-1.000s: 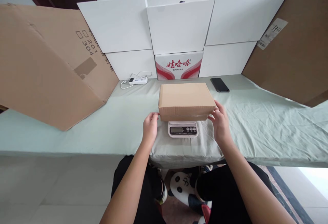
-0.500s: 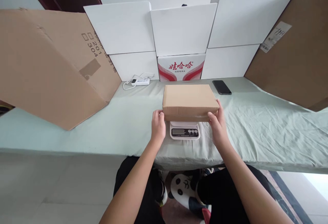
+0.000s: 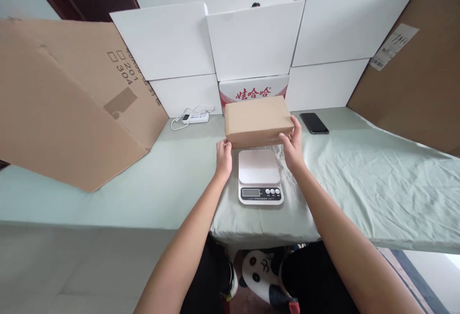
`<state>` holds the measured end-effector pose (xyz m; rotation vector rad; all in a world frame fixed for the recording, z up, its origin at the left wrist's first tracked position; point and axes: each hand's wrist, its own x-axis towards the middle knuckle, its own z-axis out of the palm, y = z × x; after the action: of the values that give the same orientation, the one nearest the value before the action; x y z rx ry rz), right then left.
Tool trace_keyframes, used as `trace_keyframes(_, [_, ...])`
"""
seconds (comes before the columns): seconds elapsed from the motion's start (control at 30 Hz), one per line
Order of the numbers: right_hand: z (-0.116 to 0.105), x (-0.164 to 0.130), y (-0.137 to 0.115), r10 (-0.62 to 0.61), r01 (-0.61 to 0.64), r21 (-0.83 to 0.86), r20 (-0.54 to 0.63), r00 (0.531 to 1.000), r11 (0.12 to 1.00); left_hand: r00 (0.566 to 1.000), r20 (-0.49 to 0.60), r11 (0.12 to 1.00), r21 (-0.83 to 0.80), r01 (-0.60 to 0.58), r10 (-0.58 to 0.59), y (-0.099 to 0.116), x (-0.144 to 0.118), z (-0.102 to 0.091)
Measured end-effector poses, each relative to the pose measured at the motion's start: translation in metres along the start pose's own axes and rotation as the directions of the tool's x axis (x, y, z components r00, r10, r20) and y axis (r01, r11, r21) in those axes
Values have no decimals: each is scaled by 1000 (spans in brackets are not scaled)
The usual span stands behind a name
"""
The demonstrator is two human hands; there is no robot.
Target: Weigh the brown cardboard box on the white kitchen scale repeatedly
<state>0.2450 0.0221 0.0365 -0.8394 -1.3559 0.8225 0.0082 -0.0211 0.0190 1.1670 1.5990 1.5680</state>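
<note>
A closed brown cardboard box (image 3: 258, 117) is held between my two hands, just beyond a white kitchen scale (image 3: 258, 167). My left hand (image 3: 224, 158) grips the box's near left corner, its fingers partly hidden behind and under the edge. My right hand (image 3: 293, 146) holds the right end, thumb on the front face and fingers along the side. The scale's square plate is bare, and its display and several buttons face me. Whether the box's far edge touches the table cannot be made out.
White boxes (image 3: 255, 41) form a wall at the back, with a red-lettered carton (image 3: 253, 88) at its base. Large brown cartons stand left (image 3: 72, 98) and right (image 3: 406, 74). A phone (image 3: 314, 123) and a white power strip with cable (image 3: 196, 117) lie on the green cloth (image 3: 161, 180).
Both hands have moved the box away from me and slightly left, tilting it a little. The scale's plate, covered before, now shows fully. The camera view has shifted slightly.
</note>
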Motion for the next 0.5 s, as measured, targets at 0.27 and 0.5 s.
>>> trace_keyframes(0.27, [-6, -1, 25, 179, -178, 47, -23, 984, 983, 997, 58, 997, 58, 55, -58, -19, 8, 9])
trace_keyframes(0.5, [-11, -1, 36, 256, -257, -28, -48, 966, 966, 994, 53, 988, 127, 87, -94, -13, 6, 8])
